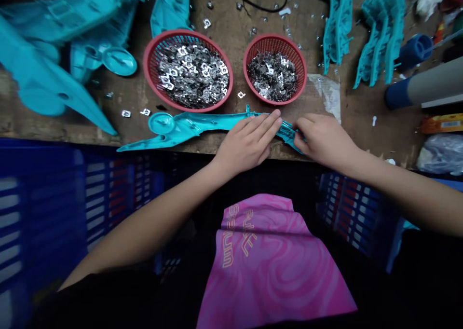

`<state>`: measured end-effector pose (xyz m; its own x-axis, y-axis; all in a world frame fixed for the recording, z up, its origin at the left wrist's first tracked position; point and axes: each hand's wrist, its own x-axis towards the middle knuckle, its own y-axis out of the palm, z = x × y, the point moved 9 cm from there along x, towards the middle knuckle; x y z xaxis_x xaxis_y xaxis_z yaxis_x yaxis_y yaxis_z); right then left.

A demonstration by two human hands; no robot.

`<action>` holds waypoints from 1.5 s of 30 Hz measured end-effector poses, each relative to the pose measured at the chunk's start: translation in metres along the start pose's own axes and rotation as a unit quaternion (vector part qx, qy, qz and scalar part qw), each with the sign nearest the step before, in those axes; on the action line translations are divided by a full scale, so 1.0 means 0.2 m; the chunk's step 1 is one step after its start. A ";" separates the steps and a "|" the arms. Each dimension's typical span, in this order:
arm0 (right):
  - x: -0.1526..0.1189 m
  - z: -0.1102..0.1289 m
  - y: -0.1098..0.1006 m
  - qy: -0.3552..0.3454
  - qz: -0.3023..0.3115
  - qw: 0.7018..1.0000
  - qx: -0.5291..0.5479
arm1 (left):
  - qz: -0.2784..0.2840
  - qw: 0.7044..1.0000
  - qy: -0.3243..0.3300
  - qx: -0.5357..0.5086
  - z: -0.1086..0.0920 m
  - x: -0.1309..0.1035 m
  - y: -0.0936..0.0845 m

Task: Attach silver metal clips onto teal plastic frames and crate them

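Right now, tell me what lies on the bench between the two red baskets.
In the head view, only bare wooden bench separates the larger red basket from the smaller red basket; one loose small metal plate lies just below the gap.

A worn brown wooden table fills the upper half of the frame, its surface scuffed and stained, its near edge chipped. Below the edge, blue slatted plastic crates stand at lower left and lower right, in deep shadow. Light falls evenly on the tabletop from above; the space beneath it is dark.
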<state>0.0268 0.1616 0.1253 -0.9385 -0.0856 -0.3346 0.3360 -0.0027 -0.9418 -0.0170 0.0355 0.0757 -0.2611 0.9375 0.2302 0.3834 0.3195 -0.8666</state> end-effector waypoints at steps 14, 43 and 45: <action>0.01 0.03 0.01 0.003 -0.013 1.000 -0.010 | 0.029 0.996 0.002 0.081 -0.01 0.03 0.03; -0.01 -0.16 -0.27 -0.021 -0.204 0.947 0.248 | 0.020 0.990 -0.029 0.139 0.02 0.03 0.04; -0.02 -0.15 -0.26 -0.024 -0.202 0.948 0.246 | 0.025 0.989 -0.028 0.142 0.02 0.03 0.05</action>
<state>0.0099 0.1922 0.1749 -0.9977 -0.0234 0.0634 -0.0427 -0.5085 -0.8600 -0.0188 0.0440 0.0676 -0.3005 0.9391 0.1665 0.1344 0.2145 -0.9674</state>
